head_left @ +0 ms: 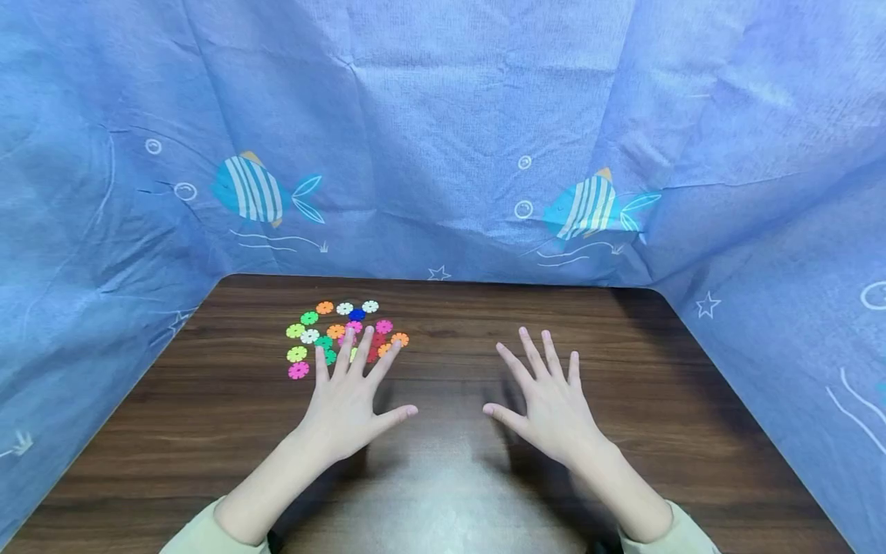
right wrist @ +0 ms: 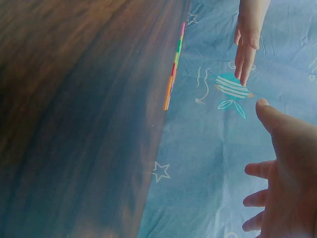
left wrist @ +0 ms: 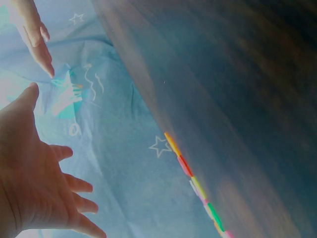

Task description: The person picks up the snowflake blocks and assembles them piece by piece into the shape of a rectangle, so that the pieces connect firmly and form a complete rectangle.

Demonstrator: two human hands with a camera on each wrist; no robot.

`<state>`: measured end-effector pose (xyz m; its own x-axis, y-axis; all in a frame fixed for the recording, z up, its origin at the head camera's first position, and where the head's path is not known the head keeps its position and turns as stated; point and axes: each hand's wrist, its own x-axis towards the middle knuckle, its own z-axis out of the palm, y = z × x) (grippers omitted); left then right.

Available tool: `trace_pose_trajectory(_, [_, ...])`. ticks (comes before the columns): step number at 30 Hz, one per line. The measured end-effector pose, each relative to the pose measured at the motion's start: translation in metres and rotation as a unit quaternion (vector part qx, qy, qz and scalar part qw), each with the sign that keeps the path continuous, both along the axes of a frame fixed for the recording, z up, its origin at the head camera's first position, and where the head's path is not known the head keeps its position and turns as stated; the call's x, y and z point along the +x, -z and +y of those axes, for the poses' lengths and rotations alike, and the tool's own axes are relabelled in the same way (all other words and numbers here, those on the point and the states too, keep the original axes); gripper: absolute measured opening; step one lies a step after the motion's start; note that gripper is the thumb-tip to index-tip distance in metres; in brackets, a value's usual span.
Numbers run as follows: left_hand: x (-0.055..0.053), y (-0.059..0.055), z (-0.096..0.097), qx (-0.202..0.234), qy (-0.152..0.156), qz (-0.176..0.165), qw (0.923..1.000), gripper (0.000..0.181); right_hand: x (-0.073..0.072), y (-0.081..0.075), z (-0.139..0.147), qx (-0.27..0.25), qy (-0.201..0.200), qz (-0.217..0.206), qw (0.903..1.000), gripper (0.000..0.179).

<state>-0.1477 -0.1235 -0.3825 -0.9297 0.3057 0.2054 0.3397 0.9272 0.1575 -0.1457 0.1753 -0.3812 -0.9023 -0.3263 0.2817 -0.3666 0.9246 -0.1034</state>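
Both hands hover over a dark wooden table with fingers spread and palms down. In the head view my left hand (head_left: pixel 346 408) reaches toward a group of flat, notched, flower-shaped plastic discs, and its fingertips overlap the nearest ones. Among them are a pink disc (head_left: pixel 298 370), a blue disc (head_left: pixel 357 315), a green disc (head_left: pixel 309 317) and an orange disc (head_left: pixel 400 338). Some discs are partly hidden behind the fingers. To the right, my right hand (head_left: pixel 554 408) is held above bare wood, holding nothing. The left wrist view shows the left palm (left wrist: pixel 37 183) with nothing in it.
The wooden table (head_left: pixel 443 462) has rounded far corners. A blue cloth (head_left: pixel 443 138) printed with fish and stars hangs behind it and along both sides. Seen edge-on in the right wrist view, the discs (right wrist: pixel 176 62) form a thin coloured line on the tabletop.
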Motion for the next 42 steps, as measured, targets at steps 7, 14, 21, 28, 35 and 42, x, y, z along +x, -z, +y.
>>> trace_pose_trajectory(7, [-0.001, 0.000, 0.001, -0.003, 0.003, 0.000, 1.0000, 0.091, -0.001, 0.000, 0.001, -0.001, 0.000, -0.001, 1.0000, 0.083])
trace_pose_trajectory(14, [-0.002, -0.004, 0.000, -0.006, 0.007, 0.000, 1.0000, 0.091, -0.002, -0.002, 0.001, -0.009, -0.006, 0.004, 0.9999, 0.083])
trace_pose_trajectory(21, [-0.005, -0.009, -0.008, -0.002, 0.015, 0.005, 0.9999, 0.092, -0.010, -0.008, 0.000, -0.021, -0.010, 0.010, 0.9997, 0.083])
trace_pose_trajectory(28, [-0.016, -0.013, -0.024, 0.013, 0.021, 0.030, 0.9992, 0.092, -0.029, -0.014, -0.008, -0.062, -0.023, 0.022, 0.9976, 0.080])
trace_pose_trajectory(35, [-0.033, -0.016, -0.051, 0.036, 0.045, 0.019, 0.9982, 0.093, -0.058, -0.021, -0.029, -0.115, -0.089, -0.015, 0.9893, 0.082])
trace_pose_trajectory(42, [-0.055, -0.011, -0.080, 0.058, 0.065, 0.003, 0.9962, 0.093, -0.096, -0.017, -0.060, -0.127, -0.181, -0.044, 0.9742, 0.085])
